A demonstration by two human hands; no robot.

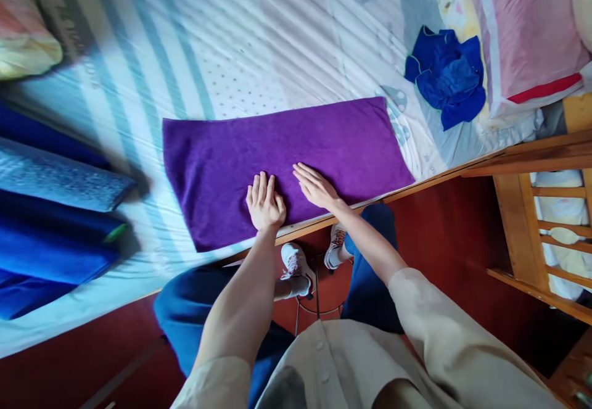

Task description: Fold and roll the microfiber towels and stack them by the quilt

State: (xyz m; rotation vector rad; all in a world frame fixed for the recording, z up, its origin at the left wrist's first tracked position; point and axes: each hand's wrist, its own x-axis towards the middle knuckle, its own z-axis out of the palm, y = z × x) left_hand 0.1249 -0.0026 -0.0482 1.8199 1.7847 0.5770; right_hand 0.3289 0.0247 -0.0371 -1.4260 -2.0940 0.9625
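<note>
In the head view, rests the bare left hand point(266, 204) palm-down, fingers a little apart, near the lower middle of a flat, rectangular purple towel of soft-looking cloth point(342, 137), and lays the bare right hand point(316, 185) just beside it, fingers straight and held together, pinching nothing — cannot tell from this angle about full contact under the palm. Has the towel spread lengthwise along the near edge of a creased, striped, pale blue and white bedsheet point(161, 76). Could ruck the cloth by pushing sideways with uneven pressure from the two hands. Could drag the lower long edge over the varnished wooden bed rail point(518, 157), given so narrow a strip of sheet between. Might leave folds in the already rippled left end by working only the middle, or press in ridges from the wrinkled sheet below. Shows, well apart at left, a speckled light-blue fabric roll point(60, 174) above a plain deep-blue folded cloth point(50, 227); at upper right, a crumpled bright-blue cloth with pale edging point(446, 79), near a pink pillow with a white border point(531, 26). Drops away past the rail to a dark red floor point(439, 236) — with a slatted wooden frame point(520, 224) at right.
</note>
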